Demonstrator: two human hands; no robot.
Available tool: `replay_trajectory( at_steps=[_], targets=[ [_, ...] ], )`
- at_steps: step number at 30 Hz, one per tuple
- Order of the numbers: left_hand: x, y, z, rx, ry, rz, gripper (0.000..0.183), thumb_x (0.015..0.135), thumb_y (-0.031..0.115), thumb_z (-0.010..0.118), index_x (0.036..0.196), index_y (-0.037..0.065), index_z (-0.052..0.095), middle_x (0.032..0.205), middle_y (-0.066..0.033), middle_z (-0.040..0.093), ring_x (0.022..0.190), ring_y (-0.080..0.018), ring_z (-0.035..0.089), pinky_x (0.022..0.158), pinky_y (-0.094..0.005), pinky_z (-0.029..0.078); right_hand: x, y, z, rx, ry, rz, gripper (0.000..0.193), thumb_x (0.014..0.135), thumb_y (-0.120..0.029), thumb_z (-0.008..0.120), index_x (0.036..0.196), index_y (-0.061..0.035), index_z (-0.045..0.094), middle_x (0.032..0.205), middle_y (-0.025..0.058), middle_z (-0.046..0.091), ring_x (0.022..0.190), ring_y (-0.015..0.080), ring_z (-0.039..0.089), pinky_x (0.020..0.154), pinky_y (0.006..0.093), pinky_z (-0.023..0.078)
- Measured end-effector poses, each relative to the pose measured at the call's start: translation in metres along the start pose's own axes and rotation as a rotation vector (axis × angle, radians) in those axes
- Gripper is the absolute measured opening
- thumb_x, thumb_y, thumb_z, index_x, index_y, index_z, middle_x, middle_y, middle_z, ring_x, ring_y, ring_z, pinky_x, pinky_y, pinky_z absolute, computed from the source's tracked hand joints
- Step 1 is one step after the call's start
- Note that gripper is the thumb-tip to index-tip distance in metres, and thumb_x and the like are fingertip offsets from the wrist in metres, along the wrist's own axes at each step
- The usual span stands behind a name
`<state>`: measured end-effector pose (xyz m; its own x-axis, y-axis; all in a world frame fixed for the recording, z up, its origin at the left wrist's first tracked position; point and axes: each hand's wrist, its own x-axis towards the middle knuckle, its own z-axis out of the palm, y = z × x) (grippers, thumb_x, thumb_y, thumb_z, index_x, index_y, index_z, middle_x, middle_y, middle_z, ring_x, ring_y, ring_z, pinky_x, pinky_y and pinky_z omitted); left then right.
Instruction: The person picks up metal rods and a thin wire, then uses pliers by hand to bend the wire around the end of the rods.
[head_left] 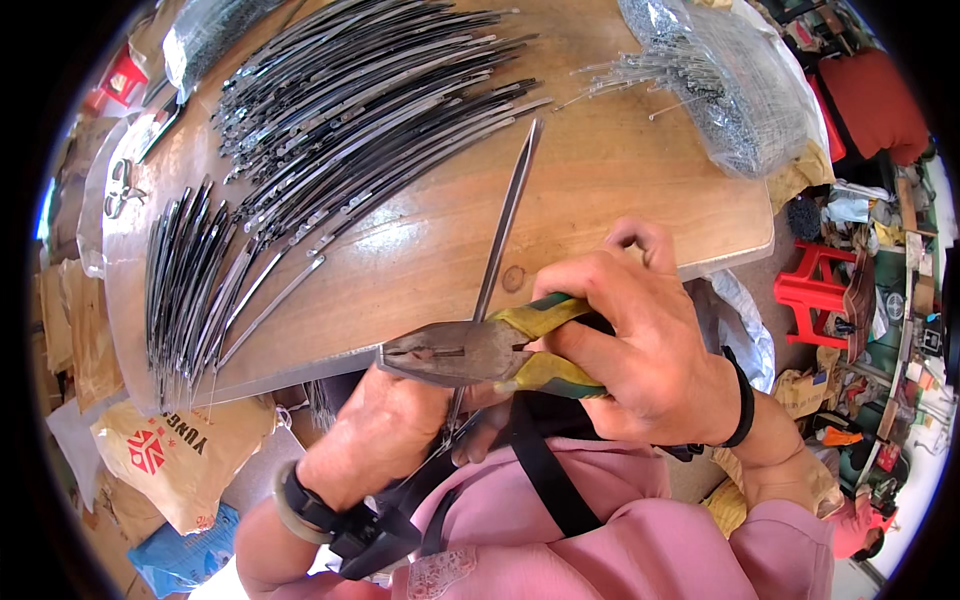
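Observation:
My right hand (pixel 640 350) is wrapped round the yellow and green handles of a pair of combination pliers (pixel 455 352). The metal jaws point left, over my left hand (pixel 385 435). A long, thin dark metal strip (pixel 510 220) runs from the tabletop, passes beneath the pliers and comes down to my left hand, whose fingers are closed on its near end. The pliers' head covers part of those fingers, so the exact grip is hidden. On the table lies a large pile of similar dark strips (pixel 350 130), with a smaller bundle (pixel 185 280) at its near left.
A plastic bag (pixel 745 110) of thin wire pieces lies at the back right of the wooden table (pixel 620 200). Scissors (pixel 122 190) rest near its left edge. A printed sack (pixel 190 460) stands below at left. Red stools (pixel 820 290) are off to the right.

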<state>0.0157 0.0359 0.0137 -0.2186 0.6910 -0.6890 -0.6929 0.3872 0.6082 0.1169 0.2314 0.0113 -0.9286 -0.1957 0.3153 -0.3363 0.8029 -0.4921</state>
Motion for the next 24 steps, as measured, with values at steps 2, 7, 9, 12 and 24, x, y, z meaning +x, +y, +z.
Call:
replay_trajectory(
  at_steps=[2, 7, 9, 12, 24],
  targets=[
    [-0.002, -0.020, -0.001, -0.196, 0.028, 0.062, 0.011, 0.091, 0.004, 0.058, 0.098, -0.004, 0.062, 0.073, -0.0080, 0.061, 0.053, -0.0124, 0.054, 0.049, -0.0260, 0.041, 0.000, 0.001, -0.004, -0.018, 0.029, 0.003, 0.022, 0.063, -0.010, 0.073, 0.080, -0.0031, 0.062, 0.103, 0.0117, 0.059, 0.089, 0.0294, 0.057, 0.079, 0.0447, 0.039],
    [-0.009, -0.045, 0.002, -0.486, 0.067, 0.322, 0.009, 0.096, 0.005, 0.055, 0.100, -0.004, 0.057, 0.070, -0.0067, 0.054, 0.045, -0.0089, 0.040, 0.041, -0.0217, 0.028, -0.016, 0.005, -0.017, 0.114, -0.026, 0.168, 0.033, 0.077, -0.030, 0.079, 0.088, 0.0004, 0.069, 0.111, 0.0151, 0.059, 0.099, 0.0329, 0.058, 0.084, 0.0414, 0.046],
    [-0.013, -0.048, 0.005, -0.421, 0.115, 0.418, 0.009, 0.096, 0.004, 0.055, 0.100, -0.004, 0.057, 0.070, -0.0069, 0.054, 0.045, -0.0084, 0.040, 0.041, -0.0215, 0.028, -0.023, -0.002, -0.014, 0.294, -0.127, 0.258, 0.034, 0.075, -0.028, 0.081, 0.092, 0.0000, 0.071, 0.114, 0.0160, 0.059, 0.102, 0.0338, 0.059, 0.086, 0.0406, 0.047],
    [-0.018, -0.045, 0.009, -0.273, 0.279, 0.521, 0.015, 0.093, 0.011, 0.061, 0.094, -0.003, 0.054, 0.060, -0.0086, 0.050, 0.041, -0.0105, 0.037, 0.039, -0.0243, 0.027, -0.025, -0.008, -0.009, 0.374, -0.193, 0.265, 0.039, 0.067, -0.020, 0.083, 0.097, 0.0007, 0.070, 0.119, 0.0161, 0.058, 0.102, 0.0349, 0.059, 0.088, 0.0401, 0.048],
    [-0.014, -0.059, 0.000, -0.050, 0.493, 0.645, 0.008, 0.088, 0.002, 0.056, 0.083, 0.000, 0.050, 0.064, -0.0052, 0.051, 0.042, -0.0085, 0.041, 0.037, -0.0223, 0.029, -0.015, -0.015, 0.006, 0.133, -0.312, 0.023, 0.027, 0.073, -0.014, 0.068, 0.090, 0.0036, 0.057, 0.090, 0.0164, 0.051, 0.079, 0.0291, 0.060, 0.063, 0.0358, 0.051]
  ],
)
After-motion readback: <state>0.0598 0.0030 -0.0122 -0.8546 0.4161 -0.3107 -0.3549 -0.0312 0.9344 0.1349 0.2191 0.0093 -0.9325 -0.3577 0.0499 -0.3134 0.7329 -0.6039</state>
